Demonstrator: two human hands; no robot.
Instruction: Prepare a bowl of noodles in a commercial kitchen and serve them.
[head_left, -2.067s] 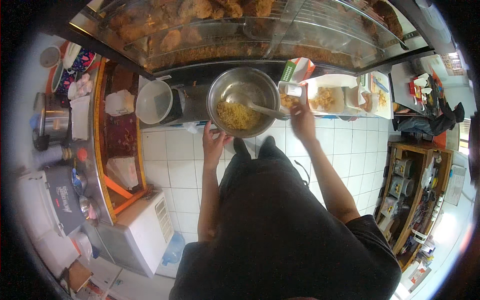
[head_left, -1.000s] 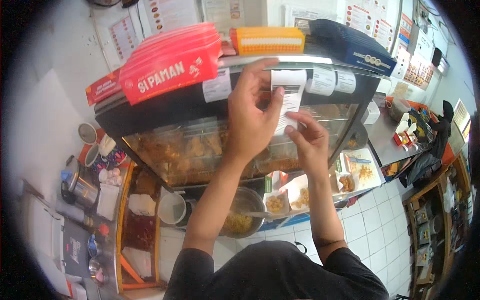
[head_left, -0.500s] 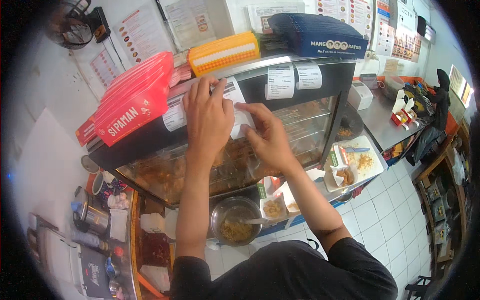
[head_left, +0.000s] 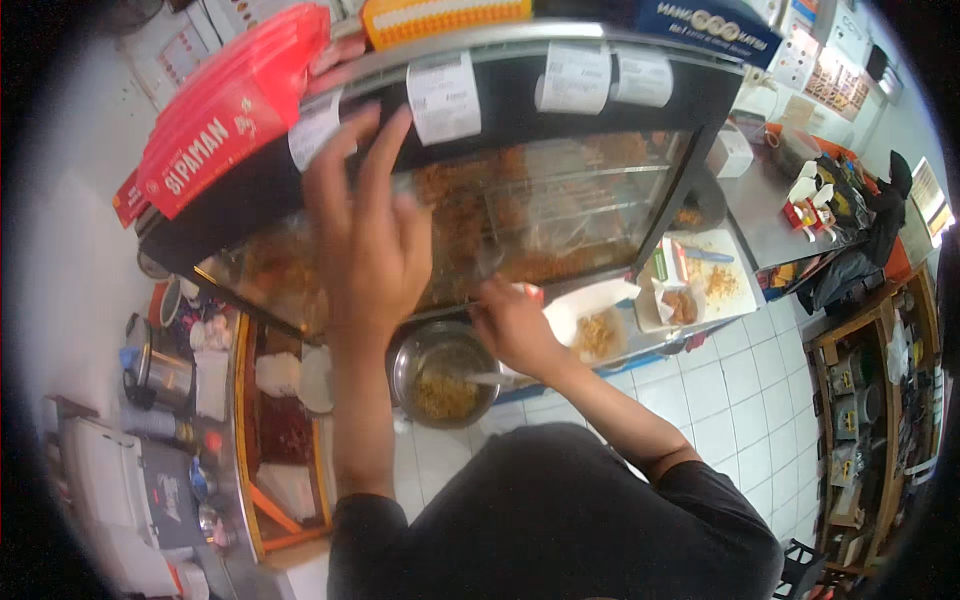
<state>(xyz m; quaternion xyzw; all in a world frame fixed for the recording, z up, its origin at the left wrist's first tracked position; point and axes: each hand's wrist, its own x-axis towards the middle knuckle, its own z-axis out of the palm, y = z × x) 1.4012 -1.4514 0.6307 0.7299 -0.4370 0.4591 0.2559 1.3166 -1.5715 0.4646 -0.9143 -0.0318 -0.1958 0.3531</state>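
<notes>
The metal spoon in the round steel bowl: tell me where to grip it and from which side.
Grip the metal spoon by its bare handle end, which sticks out over the right rim of the round steel bowl. Come in from the right, where the right hand is; the scoop end lies buried in the yellowish food.

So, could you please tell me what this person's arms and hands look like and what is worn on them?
Both hands are bare: the left hand and the right hand show no gloves, and no rings or watch can be made out. The forearms are uncovered too. A dark, short-sleeved top ends above the elbow on the right arm; the left sleeve's edge sits near the shoulder.
</notes>
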